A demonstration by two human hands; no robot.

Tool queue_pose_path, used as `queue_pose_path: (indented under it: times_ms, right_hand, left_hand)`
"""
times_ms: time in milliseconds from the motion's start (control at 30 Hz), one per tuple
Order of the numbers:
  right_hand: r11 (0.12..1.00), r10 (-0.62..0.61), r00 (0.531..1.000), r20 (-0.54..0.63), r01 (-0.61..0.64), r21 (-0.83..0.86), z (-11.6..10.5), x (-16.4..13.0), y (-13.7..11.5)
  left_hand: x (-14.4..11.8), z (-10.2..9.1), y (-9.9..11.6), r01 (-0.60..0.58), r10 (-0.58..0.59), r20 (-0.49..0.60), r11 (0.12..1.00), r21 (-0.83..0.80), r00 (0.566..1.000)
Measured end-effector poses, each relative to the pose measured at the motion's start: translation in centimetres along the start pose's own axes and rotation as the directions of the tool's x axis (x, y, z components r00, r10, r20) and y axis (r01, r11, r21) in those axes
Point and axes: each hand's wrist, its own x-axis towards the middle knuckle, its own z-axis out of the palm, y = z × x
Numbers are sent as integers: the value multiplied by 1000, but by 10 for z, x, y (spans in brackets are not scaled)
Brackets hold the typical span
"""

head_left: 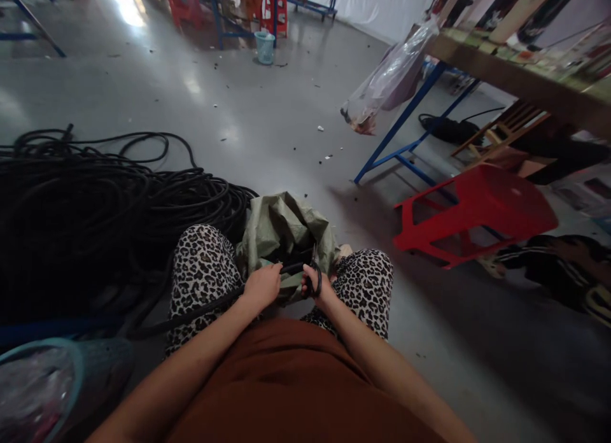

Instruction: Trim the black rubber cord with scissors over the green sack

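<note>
My left hand (261,285) is curled shut around a length of black cable (210,306), fingers wrapped over the top of it just in front of my left knee; my right hand (316,284) is pinching a pair of scissors (315,274), fingers through the dark loops, blades pointing up toward the cable where it runs across between the two hands; the hands sit close together, nearly touching, over the gap between my knees.

The cable runs from my left hand down and to the left across my thigh, toward the big heap of coiled black cable (95,220) on the floor at my left; I judge it rubbery and springy, stiff enough to hold a curve yet willing to bend, with a matt jacket that should not slip in a closed fist; a short run is light, but the drag of the heap behind it will pull, so I would take it close to the scissors and keep the fist firm.

Just beyond the hands lies a crumpled green sack (286,230), soft and limp, touching my knees; to the right stands a red plastic stool (477,207), well apart; behind it the blue legs of a table (515,80) with a clear plastic bag (386,80) hanging from its edge; at lower left a teal basket (71,373) rim shows.
</note>
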Motion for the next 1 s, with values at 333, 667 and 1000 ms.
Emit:
queue_pose_path:
  times_ms: [333,667,1000]
  right_hand:
    - [970,120,987,108,-93,-225,0,-11,11]
    - [962,49,996,80,-26,-272,-5,-10,12]
    - [938,121,979,163,-59,-341,0,-6,24]
  left_hand:
    - [2,3,-27,55,-61,-53,993,-104,997]
    - [4,10,-32,62,-69,-68,992,-109,995]
    - [5,9,-25,68,-76,-67,991,-114,995]
